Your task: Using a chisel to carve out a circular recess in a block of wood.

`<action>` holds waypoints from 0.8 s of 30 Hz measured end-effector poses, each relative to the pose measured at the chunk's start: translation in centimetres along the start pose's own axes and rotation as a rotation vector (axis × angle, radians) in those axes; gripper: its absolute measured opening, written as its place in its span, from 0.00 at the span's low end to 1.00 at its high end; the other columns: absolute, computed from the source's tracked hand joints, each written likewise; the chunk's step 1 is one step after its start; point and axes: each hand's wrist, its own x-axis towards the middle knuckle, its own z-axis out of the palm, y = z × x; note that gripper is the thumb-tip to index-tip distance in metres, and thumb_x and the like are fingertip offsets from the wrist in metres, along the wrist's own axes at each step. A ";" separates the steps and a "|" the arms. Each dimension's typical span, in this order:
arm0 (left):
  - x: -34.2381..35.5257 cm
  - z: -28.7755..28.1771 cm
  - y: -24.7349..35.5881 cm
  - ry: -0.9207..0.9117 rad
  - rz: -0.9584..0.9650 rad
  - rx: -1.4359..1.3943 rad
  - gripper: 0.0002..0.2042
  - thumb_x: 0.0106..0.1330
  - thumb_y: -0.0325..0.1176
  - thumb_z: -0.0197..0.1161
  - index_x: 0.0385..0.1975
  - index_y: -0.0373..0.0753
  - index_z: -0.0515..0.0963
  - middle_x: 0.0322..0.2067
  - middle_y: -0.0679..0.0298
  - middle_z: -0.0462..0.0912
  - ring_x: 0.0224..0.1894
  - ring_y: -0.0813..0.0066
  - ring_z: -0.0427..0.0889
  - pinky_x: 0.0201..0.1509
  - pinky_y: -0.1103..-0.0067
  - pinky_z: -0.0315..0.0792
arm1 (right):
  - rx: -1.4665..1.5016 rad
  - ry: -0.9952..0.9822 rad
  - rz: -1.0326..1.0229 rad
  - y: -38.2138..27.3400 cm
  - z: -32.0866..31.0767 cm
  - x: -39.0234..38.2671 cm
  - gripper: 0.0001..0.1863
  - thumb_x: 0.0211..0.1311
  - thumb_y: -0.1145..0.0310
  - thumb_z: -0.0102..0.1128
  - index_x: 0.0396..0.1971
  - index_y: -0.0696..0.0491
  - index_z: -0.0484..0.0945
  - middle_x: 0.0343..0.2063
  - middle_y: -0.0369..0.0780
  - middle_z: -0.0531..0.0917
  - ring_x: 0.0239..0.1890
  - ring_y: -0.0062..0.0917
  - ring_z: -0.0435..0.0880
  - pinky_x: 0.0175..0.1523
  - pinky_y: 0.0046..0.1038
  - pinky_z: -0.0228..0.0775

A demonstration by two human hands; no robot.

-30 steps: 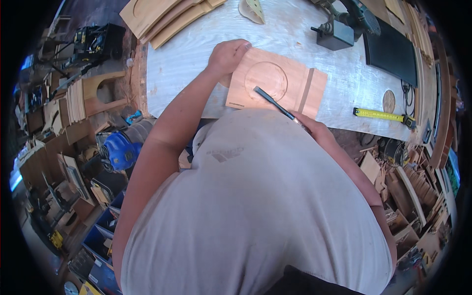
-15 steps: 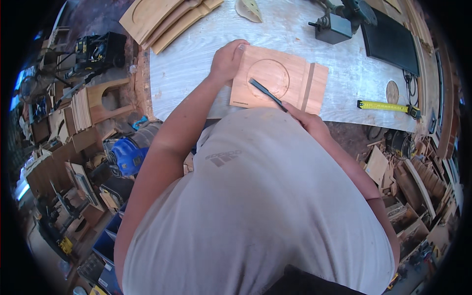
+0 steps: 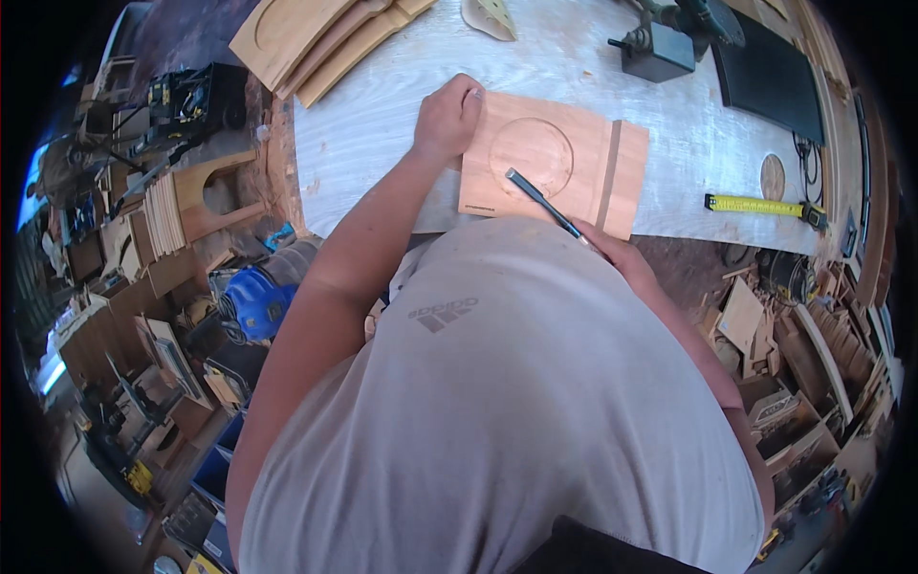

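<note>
A flat, pale reddish wooden board lies at the near edge of the workbench. It has a round recess cut in its face and a straight groove across its right part. My left hand is closed round the board's far left corner. In my right hand, low at the board's near right edge, is a chisel. Its flat blade points away and to the left, with the tip over the near part of the recess. Whether the tip touches the wood I cannot tell. My shirt hides part of the near edge.
On the whitish workbench are stacked shaped boards, a sanding disc, a grey machine, a black flat panel, a yellow tape measure and a wooden disc. A blue-fronted machine and offcuts stand below.
The chisel has drawn back a little toward me and to the right across the recess, and its blade looks turned. My left hand keeps its hold on the board. The whole view has shifted slightly.
</note>
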 end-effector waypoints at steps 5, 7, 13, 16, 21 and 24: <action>-1.3 -0.2 1.4 0.001 -0.114 0.111 0.11 0.69 0.41 0.63 0.35 0.39 0.79 0.27 0.54 0.85 0.31 0.55 0.85 0.39 0.64 0.77 | 0.002 0.051 -0.028 0.4 0.7 -1.2 0.23 0.77 0.68 0.53 0.70 0.42 0.72 0.53 0.43 0.87 0.54 0.25 0.85 0.60 0.25 0.70; -2.3 -0.4 1.5 -0.007 -0.133 0.135 0.11 0.69 0.41 0.63 0.34 0.39 0.79 0.26 0.55 0.84 0.30 0.54 0.85 0.38 0.64 0.77 | -0.005 0.068 -0.025 0.3 0.8 -1.7 0.23 0.77 0.68 0.53 0.69 0.42 0.73 0.55 0.43 0.86 0.54 0.25 0.85 0.60 0.25 0.70; -2.7 -0.4 0.9 0.007 -0.125 0.124 0.11 0.69 0.41 0.63 0.32 0.39 0.79 0.24 0.55 0.83 0.29 0.53 0.84 0.37 0.63 0.76 | 0.062 0.077 0.093 -0.2 1.3 -2.0 0.23 0.76 0.68 0.56 0.68 0.41 0.75 0.47 0.35 0.87 0.48 0.16 0.82 0.56 0.22 0.70; -2.8 -0.4 0.6 0.004 -0.116 0.124 0.11 0.69 0.41 0.63 0.32 0.39 0.78 0.24 0.55 0.83 0.29 0.52 0.84 0.37 0.63 0.76 | 0.019 0.064 0.115 -0.8 1.2 -2.0 0.24 0.75 0.69 0.57 0.68 0.42 0.75 0.41 0.32 0.85 0.44 0.14 0.79 0.54 0.20 0.69; -2.7 -0.1 0.5 0.012 -0.076 0.120 0.12 0.70 0.41 0.62 0.32 0.39 0.78 0.24 0.55 0.83 0.29 0.51 0.83 0.37 0.63 0.75 | 0.277 0.040 0.261 0.3 1.3 -1.3 0.23 0.75 0.68 0.57 0.68 0.43 0.75 0.38 0.30 0.83 0.42 0.14 0.78 0.52 0.19 0.68; -2.7 -0.1 0.5 0.035 -0.023 0.137 0.11 0.71 0.38 0.62 0.31 0.37 0.76 0.22 0.53 0.82 0.25 0.54 0.82 0.32 0.66 0.73 | 0.135 0.067 0.112 0.3 1.5 -1.2 0.23 0.75 0.67 0.57 0.68 0.44 0.75 0.35 0.28 0.81 0.41 0.13 0.77 0.52 0.18 0.68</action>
